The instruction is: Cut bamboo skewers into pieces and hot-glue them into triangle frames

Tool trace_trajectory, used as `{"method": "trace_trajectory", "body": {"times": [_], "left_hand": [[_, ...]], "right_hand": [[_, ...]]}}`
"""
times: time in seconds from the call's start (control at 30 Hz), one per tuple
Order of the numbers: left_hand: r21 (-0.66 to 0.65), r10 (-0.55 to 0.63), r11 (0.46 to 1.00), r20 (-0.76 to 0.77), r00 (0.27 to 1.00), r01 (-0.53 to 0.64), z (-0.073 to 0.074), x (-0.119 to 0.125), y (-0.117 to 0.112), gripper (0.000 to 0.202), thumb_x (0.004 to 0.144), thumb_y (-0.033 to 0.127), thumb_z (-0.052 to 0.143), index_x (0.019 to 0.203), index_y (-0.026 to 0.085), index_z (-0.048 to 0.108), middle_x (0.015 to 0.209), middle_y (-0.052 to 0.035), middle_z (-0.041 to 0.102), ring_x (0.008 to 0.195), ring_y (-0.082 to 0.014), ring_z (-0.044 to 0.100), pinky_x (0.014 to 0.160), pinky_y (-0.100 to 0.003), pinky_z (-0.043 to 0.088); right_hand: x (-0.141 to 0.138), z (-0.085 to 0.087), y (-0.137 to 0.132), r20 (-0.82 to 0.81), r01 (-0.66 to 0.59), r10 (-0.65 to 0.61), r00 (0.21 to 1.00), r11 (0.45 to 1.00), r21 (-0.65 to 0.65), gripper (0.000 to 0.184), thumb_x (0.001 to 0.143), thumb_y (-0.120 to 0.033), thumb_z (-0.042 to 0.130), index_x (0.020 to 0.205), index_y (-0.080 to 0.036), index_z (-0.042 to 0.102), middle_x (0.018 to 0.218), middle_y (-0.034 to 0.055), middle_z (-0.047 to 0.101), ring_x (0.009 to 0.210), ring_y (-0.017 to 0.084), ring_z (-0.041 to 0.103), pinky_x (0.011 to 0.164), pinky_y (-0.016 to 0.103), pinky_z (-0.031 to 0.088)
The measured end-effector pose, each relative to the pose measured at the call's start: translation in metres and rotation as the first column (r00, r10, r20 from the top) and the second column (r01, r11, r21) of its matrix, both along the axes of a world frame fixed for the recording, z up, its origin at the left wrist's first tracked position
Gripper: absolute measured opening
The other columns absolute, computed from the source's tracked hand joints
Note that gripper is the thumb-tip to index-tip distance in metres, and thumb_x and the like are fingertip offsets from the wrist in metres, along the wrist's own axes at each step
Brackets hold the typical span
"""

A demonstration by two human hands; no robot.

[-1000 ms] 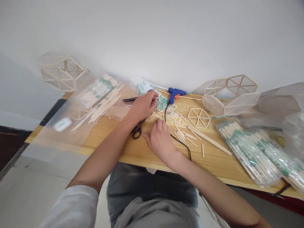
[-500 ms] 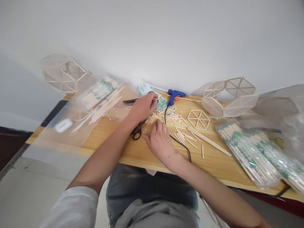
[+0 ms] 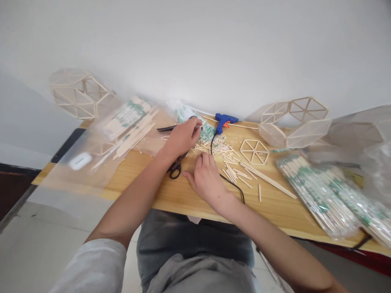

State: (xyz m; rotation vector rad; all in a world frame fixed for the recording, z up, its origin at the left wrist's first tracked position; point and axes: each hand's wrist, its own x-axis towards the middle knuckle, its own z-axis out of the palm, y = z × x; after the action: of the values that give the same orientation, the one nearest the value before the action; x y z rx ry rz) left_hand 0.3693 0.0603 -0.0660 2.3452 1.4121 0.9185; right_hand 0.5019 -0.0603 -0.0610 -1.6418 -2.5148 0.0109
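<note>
My left hand [image 3: 185, 136] hovers over the scraps with thumb and fingers pinched together. A tiny pale bit shows at its fingertips, too small to name. My right hand [image 3: 207, 175] rests palm down on the table, its thumb apart from the fingers and nothing visible in it. Between my hands and partly under the left one lie black-handled scissors [image 3: 175, 171]. Short cut wooden sticks [image 3: 231, 173] and small offcuts are scattered just beyond my right hand. A flat hexagon frame of sticks [image 3: 254, 151] lies to their right.
A blue glue gun [image 3: 224, 121] with a black cord [image 3: 235, 185] stands near the wall. Stick-built frames [image 3: 293, 122] stand at the back right, another frame [image 3: 81, 95] at the left. Packed sticks [image 3: 320, 199] lie right, long loose sticks [image 3: 137, 134] left beside a white case [image 3: 80, 161].
The whole view has shifted very slightly. Both hands keep the same place and pose against the table.
</note>
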Motion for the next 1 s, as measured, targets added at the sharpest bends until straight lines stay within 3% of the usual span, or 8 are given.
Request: {"method": "trace_trajectory", "body": {"times": [0.2, 0.47, 0.7, 1.0], "left_hand": [[-0.006, 0.003, 1.0, -0.015, 1.0, -0.003, 0.0, 0.0, 0.0, 0.019, 0.1, 0.021, 0.051, 0.116, 0.021, 0.059, 0.103, -0.0051, 0.075, 0.088, -0.0191, 0.07, 0.08, -0.032, 0.051], [-0.015, 0.006, 1.0, -0.001, 1.0, -0.006, 0.002, 0.0, 0.0, 0.019, 0.1, 0.021, 0.051, 0.117, 0.021, 0.059, 0.103, -0.0056, 0.076, 0.089, -0.0197, 0.07, 0.081, -0.032, 0.051], [-0.015, 0.006, 1.0, -0.02, 1.0, -0.007, 0.001, 0.0, 0.0, 0.018, 0.1, 0.022, 0.051, 0.117, 0.021, 0.059, 0.103, -0.0053, 0.076, 0.088, -0.0197, 0.07, 0.079, -0.032, 0.05], [-0.027, 0.002, 1.0, 0.001, 1.0, -0.002, 0.002, 0.001, 0.0, 0.018, 0.1, 0.022, 0.051, 0.116, 0.021, 0.059, 0.103, -0.0061, 0.075, 0.088, -0.0201, 0.07, 0.08, -0.032, 0.051]], "right_hand": [[-0.002, -0.005, -0.008, 0.04, -0.039, 0.038, 0.998, 0.999, 0.02, 0.044, 0.102, -0.04, 0.059, 0.112, 0.002, 0.069, 0.103, 0.0239, 0.064, 0.1, 0.035, 0.053, 0.094, 0.05, 0.049], [-0.001, -0.011, -0.011, -0.045, -0.024, 0.023, 0.999, 0.999, -0.033, 0.057, 0.105, -0.035, 0.055, 0.136, 0.013, 0.056, 0.137, 0.0358, 0.056, 0.124, 0.039, 0.05, 0.112, 0.053, 0.04], [0.003, -0.005, -0.006, -0.028, -0.056, 0.055, 0.998, 0.998, -0.026, 0.052, 0.104, -0.039, 0.055, 0.124, 0.009, 0.063, 0.119, 0.0299, 0.062, 0.111, 0.037, 0.052, 0.104, 0.053, 0.046], [0.002, -0.012, -0.01, -0.009, -0.064, 0.064, 0.998, 0.998, 0.008, 0.053, 0.105, -0.037, 0.055, 0.126, 0.011, 0.063, 0.122, 0.0318, 0.063, 0.116, 0.038, 0.053, 0.105, 0.053, 0.045]]}}
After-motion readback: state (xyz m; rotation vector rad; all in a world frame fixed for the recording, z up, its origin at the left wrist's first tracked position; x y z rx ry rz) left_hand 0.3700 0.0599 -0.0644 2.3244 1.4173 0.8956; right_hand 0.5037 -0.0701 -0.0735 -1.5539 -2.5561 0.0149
